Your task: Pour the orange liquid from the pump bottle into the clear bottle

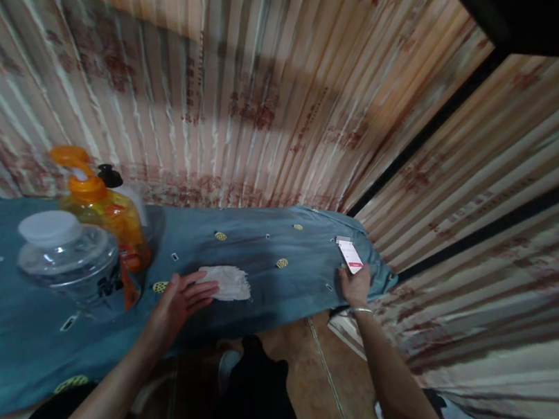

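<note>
A white folded cloth or tissue [229,283] with a ragged right edge lies on the teal patterned cover [249,233]. My left hand [185,297] is beside it, palm turned sideways, fingers stretched out and overlapping its left end without gripping it. At the far right end of the cover, my right hand [356,287] has its fingers closed round the lower end of a phone [351,256] with a lit, mostly white screen. A bracelet circles the right wrist.
Left of my left hand stand a clear jar with a white lid [50,228], an orange pump bottle [123,218] and a black-topped pump bottle [111,175]. Pleated curtains [255,94] hang behind; dark frame bars cross at right. Brown floor tiles [322,377] show below.
</note>
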{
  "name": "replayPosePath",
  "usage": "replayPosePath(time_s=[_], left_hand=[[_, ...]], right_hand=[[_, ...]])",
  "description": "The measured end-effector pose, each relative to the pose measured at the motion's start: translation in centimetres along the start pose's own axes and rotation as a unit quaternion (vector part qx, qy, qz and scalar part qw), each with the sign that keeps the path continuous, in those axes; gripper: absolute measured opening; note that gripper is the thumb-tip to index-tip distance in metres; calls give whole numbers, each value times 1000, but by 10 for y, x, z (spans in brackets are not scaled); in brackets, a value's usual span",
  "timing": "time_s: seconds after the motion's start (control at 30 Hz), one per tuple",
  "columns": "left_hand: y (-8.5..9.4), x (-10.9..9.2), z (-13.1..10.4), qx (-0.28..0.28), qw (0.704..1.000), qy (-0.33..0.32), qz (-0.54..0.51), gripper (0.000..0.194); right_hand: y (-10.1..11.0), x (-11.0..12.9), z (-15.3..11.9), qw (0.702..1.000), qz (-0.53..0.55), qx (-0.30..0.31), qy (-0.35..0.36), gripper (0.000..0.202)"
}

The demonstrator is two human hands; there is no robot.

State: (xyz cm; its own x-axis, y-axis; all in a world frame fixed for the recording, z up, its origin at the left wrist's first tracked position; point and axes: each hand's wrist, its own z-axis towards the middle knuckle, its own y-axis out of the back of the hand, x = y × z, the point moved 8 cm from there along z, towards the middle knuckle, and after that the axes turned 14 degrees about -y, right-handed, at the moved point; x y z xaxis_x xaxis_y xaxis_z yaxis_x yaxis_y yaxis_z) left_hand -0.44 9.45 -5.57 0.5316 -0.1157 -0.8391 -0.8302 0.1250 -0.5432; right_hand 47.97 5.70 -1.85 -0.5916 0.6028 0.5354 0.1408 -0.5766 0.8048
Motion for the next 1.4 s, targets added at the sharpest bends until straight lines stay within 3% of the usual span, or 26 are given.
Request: replayPosePath(time_s=[0.2,0.37,0.53,0.73,0.9,0.93,1.0,1.07,1.13,1.2,1.3,1.37,1.4], left_hand=[[-12,6,13,-3,998,-42,49,79],[-18,20,14,26,984,-92,151,41],[-9,-9,-3,36,938,-198,282,37],[-11,-68,-46,59,833,-358,417,38],[-14,-115,-78,30,743,-467,479,58],[-14,-125,-84,17,713,-492,499,65],[-14,-142,-98,-17,619,-549,562,82],[-9,-152,-104,-36,572,-581,578,95],[4,-158,-102,-66,571,-579,578,101],[22,-158,-92,-101,597,-551,575,108],[48,-153,-72,-147,658,-499,544,123],[63,-147,-56,-166,727,-446,495,131],[66,-146,-51,-173,738,-435,486,133]], right_hand=[[-23,69,-87,983,117,72,123,80],[-42,162,-171,951,198,138,195,74],[-39,234,-234,903,326,200,198,69],[-31,253,-257,889,341,234,197,63],[-1,287,-259,872,327,238,276,54],[6,295,-260,867,323,242,291,53],[18,312,-263,857,314,252,322,51],[29,329,-268,844,301,256,363,48],[40,343,-273,829,302,243,404,45],[46,356,-275,824,294,231,425,43],[50,375,-275,829,269,233,432,38],[56,390,-277,818,258,233,457,34],[60,397,-277,813,257,225,471,32]])
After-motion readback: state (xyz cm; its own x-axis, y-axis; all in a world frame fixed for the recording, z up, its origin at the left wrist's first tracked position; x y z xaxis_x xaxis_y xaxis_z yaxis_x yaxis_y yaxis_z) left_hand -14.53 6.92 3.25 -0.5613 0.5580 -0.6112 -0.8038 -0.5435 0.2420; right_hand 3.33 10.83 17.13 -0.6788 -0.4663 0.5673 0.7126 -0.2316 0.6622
